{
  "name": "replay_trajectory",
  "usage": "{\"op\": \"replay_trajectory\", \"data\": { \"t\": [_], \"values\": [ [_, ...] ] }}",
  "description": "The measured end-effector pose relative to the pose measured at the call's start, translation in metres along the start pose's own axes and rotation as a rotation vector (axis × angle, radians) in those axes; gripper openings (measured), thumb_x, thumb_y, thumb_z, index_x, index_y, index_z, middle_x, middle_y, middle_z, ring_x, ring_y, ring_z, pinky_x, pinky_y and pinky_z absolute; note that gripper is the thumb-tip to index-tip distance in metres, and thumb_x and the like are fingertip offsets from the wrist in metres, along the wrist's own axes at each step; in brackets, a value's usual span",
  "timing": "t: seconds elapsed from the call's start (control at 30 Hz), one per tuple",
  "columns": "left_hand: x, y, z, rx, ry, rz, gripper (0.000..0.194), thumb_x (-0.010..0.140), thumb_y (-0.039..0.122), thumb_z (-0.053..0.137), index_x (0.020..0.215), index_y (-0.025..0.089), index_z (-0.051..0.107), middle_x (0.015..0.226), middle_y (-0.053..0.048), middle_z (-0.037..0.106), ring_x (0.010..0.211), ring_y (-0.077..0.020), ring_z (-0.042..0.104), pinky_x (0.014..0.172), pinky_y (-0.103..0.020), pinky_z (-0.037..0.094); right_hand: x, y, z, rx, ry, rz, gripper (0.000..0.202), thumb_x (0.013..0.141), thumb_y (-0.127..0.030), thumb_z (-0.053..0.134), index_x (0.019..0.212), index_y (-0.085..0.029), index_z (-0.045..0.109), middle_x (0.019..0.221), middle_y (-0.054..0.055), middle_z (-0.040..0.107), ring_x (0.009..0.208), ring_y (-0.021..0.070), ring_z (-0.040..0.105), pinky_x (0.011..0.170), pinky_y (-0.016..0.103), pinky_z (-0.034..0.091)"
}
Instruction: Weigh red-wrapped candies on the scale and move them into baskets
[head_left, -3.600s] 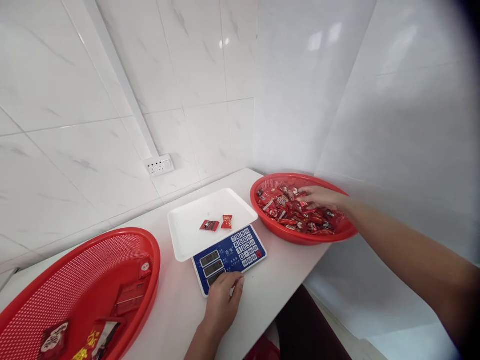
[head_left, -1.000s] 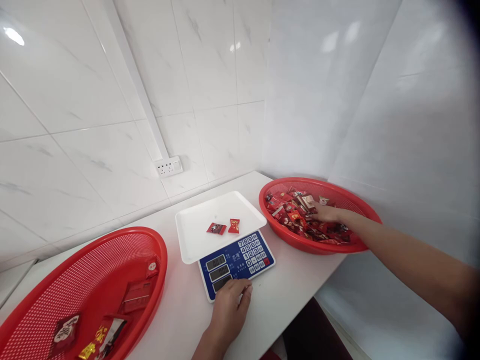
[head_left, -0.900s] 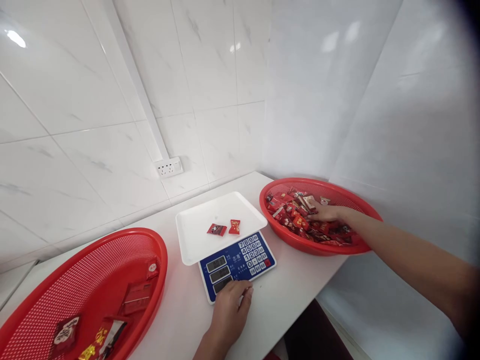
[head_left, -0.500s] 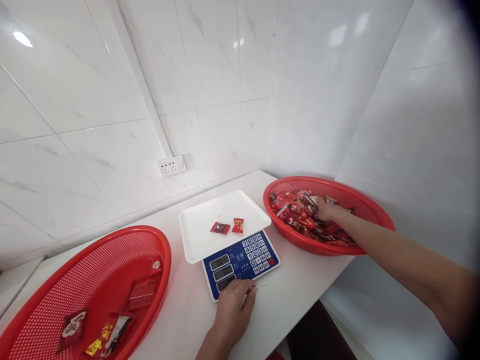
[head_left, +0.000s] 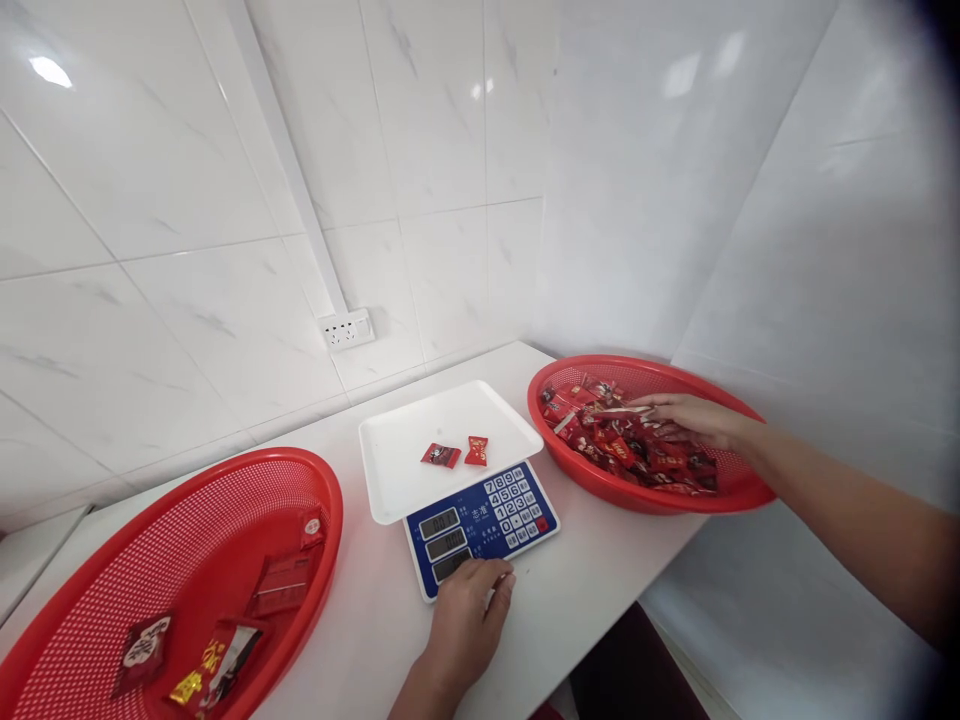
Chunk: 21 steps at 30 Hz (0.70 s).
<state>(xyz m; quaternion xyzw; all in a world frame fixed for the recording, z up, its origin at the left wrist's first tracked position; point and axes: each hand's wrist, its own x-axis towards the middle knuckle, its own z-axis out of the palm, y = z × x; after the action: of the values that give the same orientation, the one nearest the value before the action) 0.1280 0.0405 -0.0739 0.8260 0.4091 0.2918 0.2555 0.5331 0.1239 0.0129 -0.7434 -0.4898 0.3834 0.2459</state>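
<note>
My left hand [head_left: 472, 610] rests at the front edge of the blue and white digital scale [head_left: 484, 525], fingers curled together and nothing visible in them. On the scale's white tray [head_left: 405, 480] lie a dark red wrapped candy [head_left: 441, 456] and a red and gold wrapped candy [head_left: 476, 451]. Over the pile of red packets [head_left: 615, 450] in the right red basket [head_left: 645, 500], my right hand [head_left: 690, 415] has its fingers closed on a red and pale snack packet [head_left: 621, 412]; its fingertips partly cover the packet.
At the left stands another red basket [head_left: 334, 500], holding several packets, among them a red and gold packet [head_left: 217, 668] and a dark red packet [head_left: 142, 652]. Behind the white table [head_left: 375, 620] is a tiled wall with a power socket [head_left: 346, 329].
My right hand has drawn up out of the pile and slightly to the right, with the snack packet at its fingertips. My left hand and both candies on the tray stay in place.
</note>
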Motion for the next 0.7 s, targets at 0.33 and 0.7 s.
{"op": "replay_trajectory", "data": {
  "t": [0.33,0.7],
  "values": [
    [0.001,0.001,0.0,-0.004,-0.014,-0.013,0.024,0.092,0.028,0.041,0.094,0.022,0.065,0.089,-0.005,0.07,0.082,-0.0185,0.065,0.071,-0.028,0.053,-0.015,-0.011,0.005,0.104,0.009,-0.024,0.04,0.078,-0.018,0.043,0.116,-0.022,0.052,0.119,0.009,0.061,0.107,0.022,0.057,0.081,0.024,0.05],
    [0.0,0.001,0.001,-0.011,-0.003,0.001,0.022,0.091,0.027,0.043,0.094,0.023,0.064,0.09,-0.003,0.07,0.082,-0.0173,0.065,0.071,-0.027,0.052,-0.014,-0.004,-0.003,0.057,0.029,-0.133,0.065,0.091,-0.024,0.033,0.148,-0.027,0.001,0.141,0.008,0.045,0.119,0.0172,0.051,0.088,0.023,0.045]
  ]
}}
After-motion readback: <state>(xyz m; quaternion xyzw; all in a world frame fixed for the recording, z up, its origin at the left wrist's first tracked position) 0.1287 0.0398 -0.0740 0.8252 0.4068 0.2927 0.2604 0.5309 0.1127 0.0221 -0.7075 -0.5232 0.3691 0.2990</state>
